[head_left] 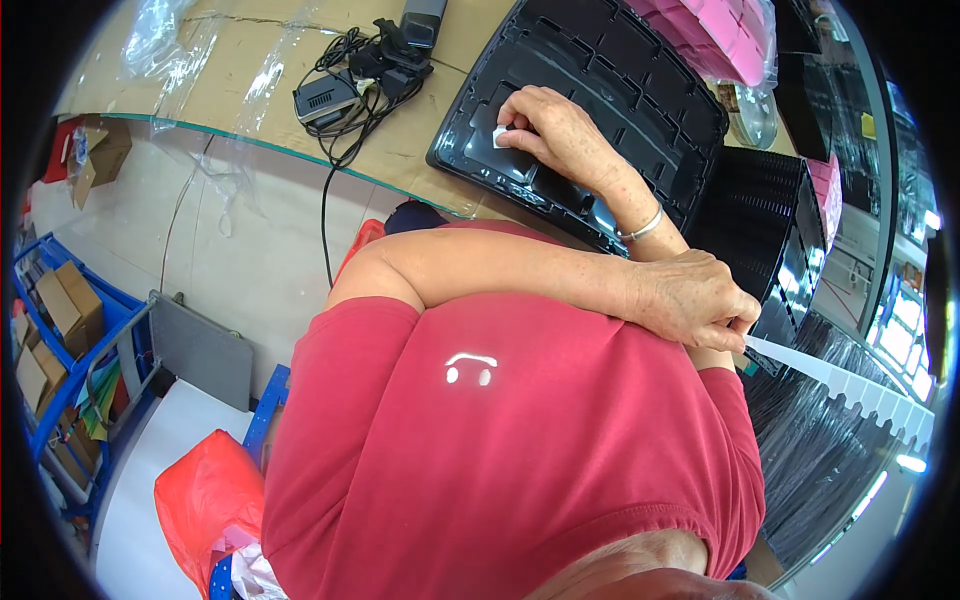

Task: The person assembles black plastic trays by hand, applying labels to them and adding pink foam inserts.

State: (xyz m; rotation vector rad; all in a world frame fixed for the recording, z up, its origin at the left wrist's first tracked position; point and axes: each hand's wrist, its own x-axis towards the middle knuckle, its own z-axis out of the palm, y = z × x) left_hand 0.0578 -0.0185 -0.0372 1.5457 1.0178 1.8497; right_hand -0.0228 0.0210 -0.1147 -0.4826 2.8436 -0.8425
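Observation:
My left arm crosses over my right forearm. Its hand point(690, 300) is closed, pinching one end of a long white strip point(835, 380) with a notched, tooth-like edge; the strip sticks out to the right. Over the near left part of a black plastic tray point(640, 90) with moulded compartments, my right hand point(560, 135) has its fingers closed on a small white piece point(499, 137). That piece is at the tray's surface; whether it touches cannot be made out. A bracelet is on my right wrist.
Stacked black trays point(760, 210) stand right of the tray. Pink trays point(705, 35) lie at the back right. A black adapter with tangled cables point(330, 97) sits left on the cardboard-covered table point(240, 70). A blue rack with cartons point(75, 310) and a red bag point(210, 490) are lower left.

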